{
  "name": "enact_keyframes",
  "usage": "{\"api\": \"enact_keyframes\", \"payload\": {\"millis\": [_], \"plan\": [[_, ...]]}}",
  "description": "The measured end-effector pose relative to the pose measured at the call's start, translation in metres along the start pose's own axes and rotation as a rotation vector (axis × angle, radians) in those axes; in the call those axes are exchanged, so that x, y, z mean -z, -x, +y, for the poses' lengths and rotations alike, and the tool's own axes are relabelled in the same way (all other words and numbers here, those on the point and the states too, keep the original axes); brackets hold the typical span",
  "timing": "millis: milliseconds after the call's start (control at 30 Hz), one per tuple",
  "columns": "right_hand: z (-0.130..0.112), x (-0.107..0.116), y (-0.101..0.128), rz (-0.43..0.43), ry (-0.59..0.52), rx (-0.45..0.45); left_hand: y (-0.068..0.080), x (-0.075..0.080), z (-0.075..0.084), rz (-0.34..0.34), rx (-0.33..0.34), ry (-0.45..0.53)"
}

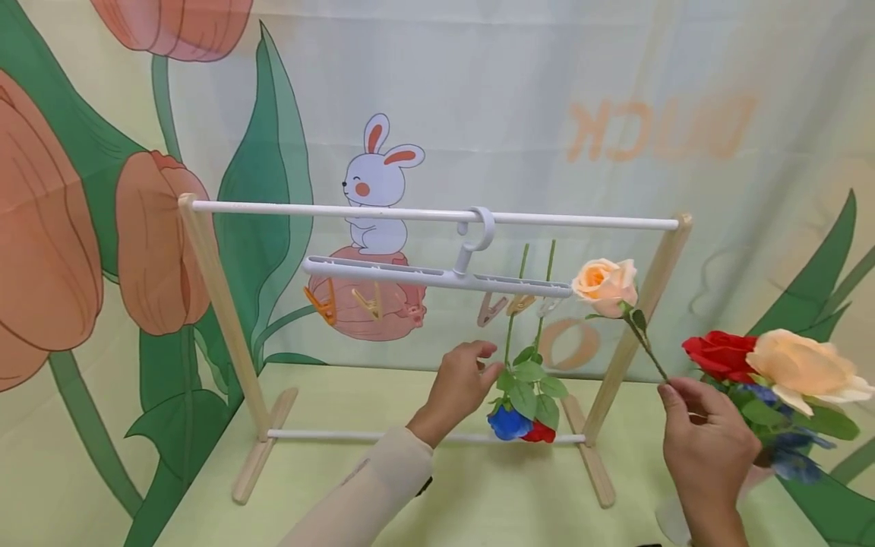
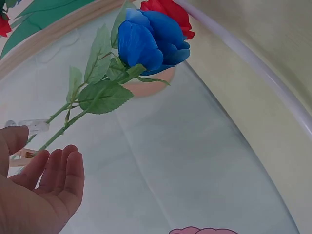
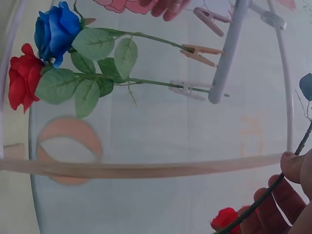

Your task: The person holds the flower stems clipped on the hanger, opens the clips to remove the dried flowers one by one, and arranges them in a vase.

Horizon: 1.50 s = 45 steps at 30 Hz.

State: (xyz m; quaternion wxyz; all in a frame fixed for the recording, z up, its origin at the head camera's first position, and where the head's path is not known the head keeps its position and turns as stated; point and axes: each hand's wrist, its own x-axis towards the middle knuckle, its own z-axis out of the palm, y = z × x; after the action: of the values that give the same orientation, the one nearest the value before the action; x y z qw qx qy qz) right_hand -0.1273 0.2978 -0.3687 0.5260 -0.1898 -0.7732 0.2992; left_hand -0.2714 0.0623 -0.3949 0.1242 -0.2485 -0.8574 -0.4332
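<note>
A peach rose (image 1: pixel 604 287) stands tilted, flower up, with its stem pinched by my right hand (image 1: pixel 711 437); that dark stem (image 3: pixel 264 196) also shows in the right wrist view. My left hand (image 1: pixel 459 387) is in front of the rack, fingers relaxed, just left of the hung roses and holding nothing. A blue rose (image 1: pixel 509 422) and a red rose (image 1: pixel 540 432) hang flowers down. In the right wrist view a tan clip (image 3: pixel 201 53) grips the blue rose's stem, and a whitish clip (image 3: pixel 186 90) the red one's. Both clips are on a grey hanger (image 1: pixel 437 279).
The hanger hooks over the white top rod (image 1: pixel 273 208) of a wooden-legged rack. Other clips on it include an orange clip (image 1: pixel 323 302), a yellow clip (image 1: pixel 367 302) and a pinkish clip (image 1: pixel 491 310). At right stands a bunch with a larger peach rose (image 1: pixel 807 365) and a red rose (image 1: pixel 721 355).
</note>
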Motion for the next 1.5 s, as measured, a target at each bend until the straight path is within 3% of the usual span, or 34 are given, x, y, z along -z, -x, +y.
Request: {"api": "enact_keyframes", "payload": {"millis": [267,667,900,1200,1500], "plan": [[0.008,0.017,-0.016,0.056,-0.014,-0.084,-0.011,-0.005,-0.001,-0.03,0.087,0.066],[0.024,0.029,-0.028,0.183,-0.027,-0.093,-0.027,-0.017,0.005,-0.038,0.184,0.207],[0.037,0.033,-0.027,0.193,-0.004,-0.117,-0.036,-0.027,0.008,-0.03,0.241,0.246],[0.048,0.038,-0.022,0.222,0.025,-0.18,-0.037,-0.034,0.007,-0.013,0.244,0.242],[0.047,0.045,-0.035,0.336,-0.118,-0.088,-0.038,-0.034,0.012,-0.004,0.221,0.219]]}}
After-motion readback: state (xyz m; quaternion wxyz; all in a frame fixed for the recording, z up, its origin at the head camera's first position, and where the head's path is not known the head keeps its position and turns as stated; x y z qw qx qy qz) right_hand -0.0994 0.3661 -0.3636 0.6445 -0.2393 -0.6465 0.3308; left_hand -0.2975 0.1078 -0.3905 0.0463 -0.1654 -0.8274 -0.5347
